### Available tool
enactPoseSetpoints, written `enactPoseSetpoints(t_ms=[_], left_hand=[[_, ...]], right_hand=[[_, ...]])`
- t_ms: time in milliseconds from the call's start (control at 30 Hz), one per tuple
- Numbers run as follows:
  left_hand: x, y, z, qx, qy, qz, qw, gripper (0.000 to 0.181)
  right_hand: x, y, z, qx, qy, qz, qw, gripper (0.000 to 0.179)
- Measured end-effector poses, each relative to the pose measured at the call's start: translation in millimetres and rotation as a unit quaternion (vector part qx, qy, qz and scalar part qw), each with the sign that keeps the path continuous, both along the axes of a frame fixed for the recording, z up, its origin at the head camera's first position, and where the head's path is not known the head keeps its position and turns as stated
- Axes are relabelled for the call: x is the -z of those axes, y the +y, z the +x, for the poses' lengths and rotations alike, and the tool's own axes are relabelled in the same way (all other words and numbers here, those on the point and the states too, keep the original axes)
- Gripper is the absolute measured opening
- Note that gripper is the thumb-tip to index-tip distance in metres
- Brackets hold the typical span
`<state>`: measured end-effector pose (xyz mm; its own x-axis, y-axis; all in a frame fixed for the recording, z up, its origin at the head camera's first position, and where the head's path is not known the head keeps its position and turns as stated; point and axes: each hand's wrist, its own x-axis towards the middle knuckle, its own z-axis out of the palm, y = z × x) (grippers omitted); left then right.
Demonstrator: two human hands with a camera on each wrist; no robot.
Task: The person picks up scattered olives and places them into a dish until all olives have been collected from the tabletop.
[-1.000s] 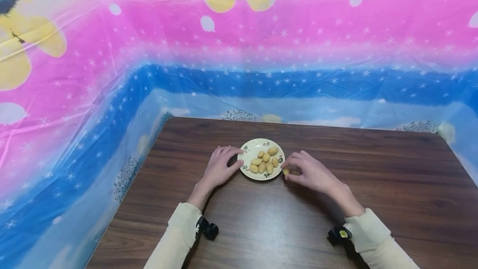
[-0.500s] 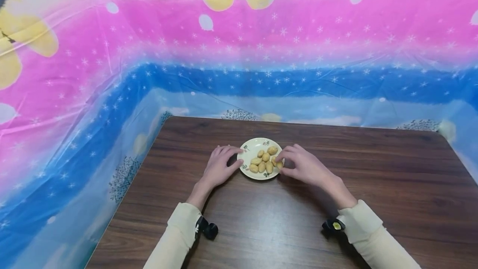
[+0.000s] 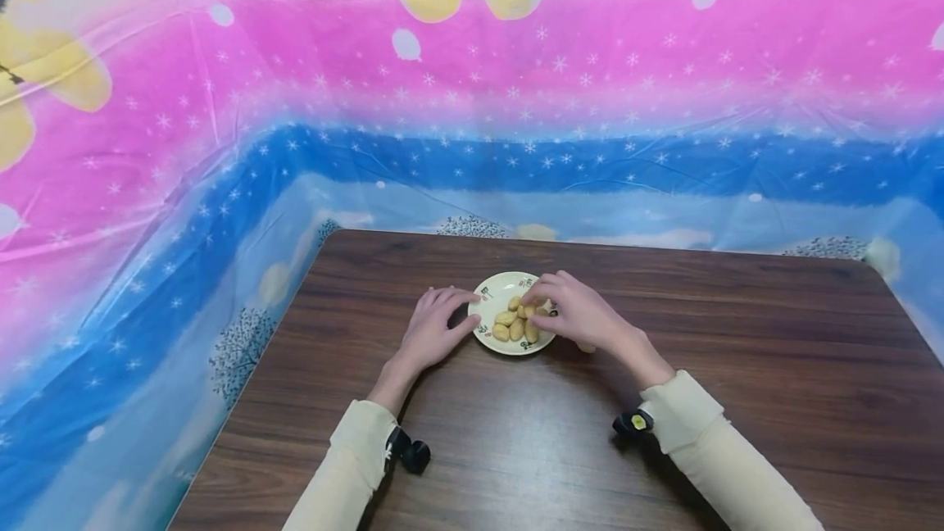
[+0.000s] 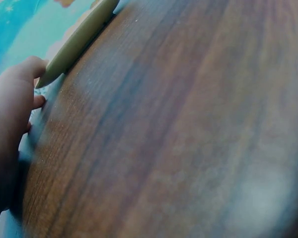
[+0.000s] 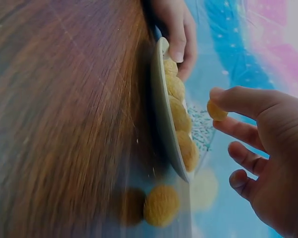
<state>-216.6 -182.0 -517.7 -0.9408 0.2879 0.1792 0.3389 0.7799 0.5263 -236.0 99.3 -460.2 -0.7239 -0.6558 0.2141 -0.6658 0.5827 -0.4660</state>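
A small cream plate [image 3: 487,289] with dark markings along its rim bears several tan oval walnuts [image 3: 506,318]. My left hand [image 3: 435,330] holds the plate's left edge, thumb and fingers spread at the rim. In the left wrist view its fingers [image 4: 32,69] meet the underside edge of the tilted-looking plate. Over the right part of the plate, my right hand [image 3: 583,314] pinches one walnut [image 5: 217,111] between thumb and forefinger, above the others. The remaining fingers are loosely bent. Another walnut [image 3: 586,347] lies on the table just right of the plate, partly hidden by the right hand.
The dark wood-grain table [image 3: 472,449] reaches up to a pink and blue printed cloth [image 3: 590,88] hung behind it and along the left. Black wrist cameras [image 3: 409,449] sit on both cream sleeves.
My right hand has lifted a walnut from the table right of the plate and carried it left over the plate. The left hand has stayed at the rim.
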Motion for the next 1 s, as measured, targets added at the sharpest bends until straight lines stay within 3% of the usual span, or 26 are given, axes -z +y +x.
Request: enactPoseSetpoints(t_ms=[567, 767, 1000], left_hand=[[1.9, -1.1, -1.7, 0.001, 0.007, -0.009, 0.9999, 0.041], [0.8, -0.7, -1.3, 0.003, 0.007, -0.012, 0.9999, 0.041], [1.2, -1.0, -1.1, 0.005, 0.015, -0.005, 0.9999, 0.038]], right_hand=[[5.2, -46, -26.8, 0.019, -0.052, 0.036, 0.9978, 0.026], [7.8, -50, -29.8, 0.029, -0.059, 0.052, 0.9965, 0.026], [0.2, -42, -24.1, 0.024, -0.048, 0.026, 0.9982, 0.023]])
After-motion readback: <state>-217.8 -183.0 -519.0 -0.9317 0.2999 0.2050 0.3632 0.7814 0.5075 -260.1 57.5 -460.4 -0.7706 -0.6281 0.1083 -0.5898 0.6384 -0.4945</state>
